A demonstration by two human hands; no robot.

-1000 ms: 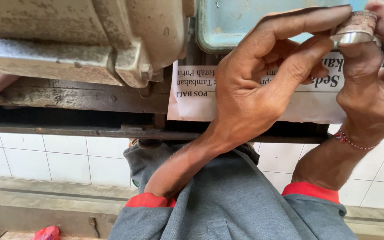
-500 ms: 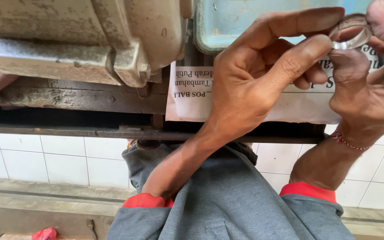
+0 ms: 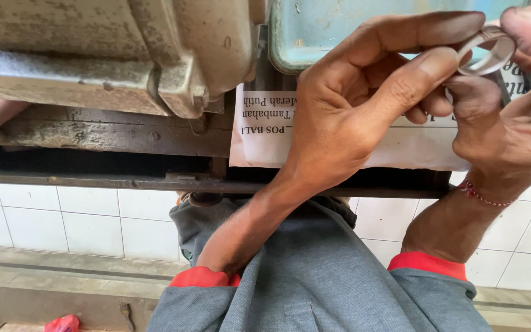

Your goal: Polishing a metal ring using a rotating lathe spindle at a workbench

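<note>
A small silvery metal ring (image 3: 490,54) is pinched at the upper right between both hands. My left hand (image 3: 364,104) reaches in from the middle, its index finger lying over the ring's top and its thumb pressing the near side. My right hand (image 3: 511,117) grips the ring from the right with thumb and fingertips; a thin red thread band circles its wrist. The ring is tilted, so its open centre shows. Both forearms come out of grey sleeves with red cuffs (image 3: 203,278).
A white printed paper sheet (image 3: 265,132) hangs behind the hands. Above it are a teal metal plate (image 3: 339,31) and a grimy grey machine casting (image 3: 173,55). A dark steel bar (image 3: 124,181) runs across, with white tiles (image 3: 62,221) below. A small red object (image 3: 61,323) lies at the bottom left.
The ring has turned from side-on to showing its opening, and both hands have shifted slightly up and right while keeping hold of it.
</note>
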